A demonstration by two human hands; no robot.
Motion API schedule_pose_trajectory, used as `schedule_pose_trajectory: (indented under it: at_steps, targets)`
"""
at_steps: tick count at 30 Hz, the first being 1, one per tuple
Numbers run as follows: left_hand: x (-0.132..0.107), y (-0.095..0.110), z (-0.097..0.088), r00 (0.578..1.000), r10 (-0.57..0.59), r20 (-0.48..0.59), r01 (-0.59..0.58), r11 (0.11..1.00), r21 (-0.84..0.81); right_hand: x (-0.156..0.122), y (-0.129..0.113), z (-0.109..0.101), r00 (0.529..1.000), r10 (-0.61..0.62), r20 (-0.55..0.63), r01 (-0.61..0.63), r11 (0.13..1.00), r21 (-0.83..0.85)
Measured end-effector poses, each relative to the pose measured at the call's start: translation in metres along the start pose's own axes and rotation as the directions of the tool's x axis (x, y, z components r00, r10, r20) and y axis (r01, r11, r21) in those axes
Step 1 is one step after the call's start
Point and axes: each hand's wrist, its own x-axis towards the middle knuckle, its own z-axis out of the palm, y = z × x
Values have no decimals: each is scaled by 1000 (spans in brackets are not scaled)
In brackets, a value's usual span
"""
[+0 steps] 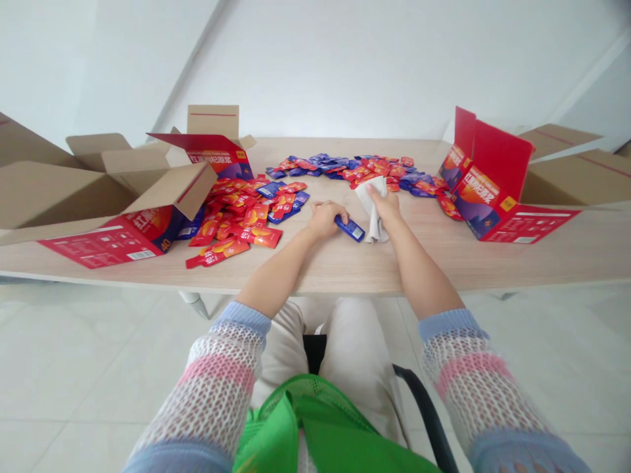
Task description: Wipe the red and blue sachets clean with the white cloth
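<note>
Over the middle of the table, my left hand (325, 218) is closed on one end of a blue sachet (350, 228), which points to the right. My right hand (385, 205) grips a crumpled white cloth (373, 220) that hangs down just right of the sachet. Left of my left hand spreads a pile of red and blue sachets (246, 217). Beyond both hands lies a long row of red and blue sachets (365, 171).
Open red cartons with brown flaps stand on the table (335, 276): a large carton (106, 243) at the left, a smaller carton (217, 154) behind it, and another carton (522, 223) at the right. A white wall (345, 72) rises behind. The table's front edge is near my lap.
</note>
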Motion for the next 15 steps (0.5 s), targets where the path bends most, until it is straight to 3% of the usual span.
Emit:
schedule_pose_trajectory:
  at_steps: [3,6,10,12,15]
  targets:
    - [0,-19,-3,992,60,109,-51,996,-78,-8,-11,6,999,-19,38,14,989,150]
    - [2,-36,-5,971,60,230,4,963,-268,-23,-21,18,975,-70,211,60,997,56]
    - [6,-51,-8,957,-13,290,157,862,-483,-38,-29,34,835,-185,519,309,937,-164]
    - [7,-54,-8,941,5,339,180,840,-513,-40,-31,38,776,-238,584,441,867,-232]
    - [9,-56,-5,916,33,400,173,867,-468,-38,-30,36,724,-292,625,540,803,-251]
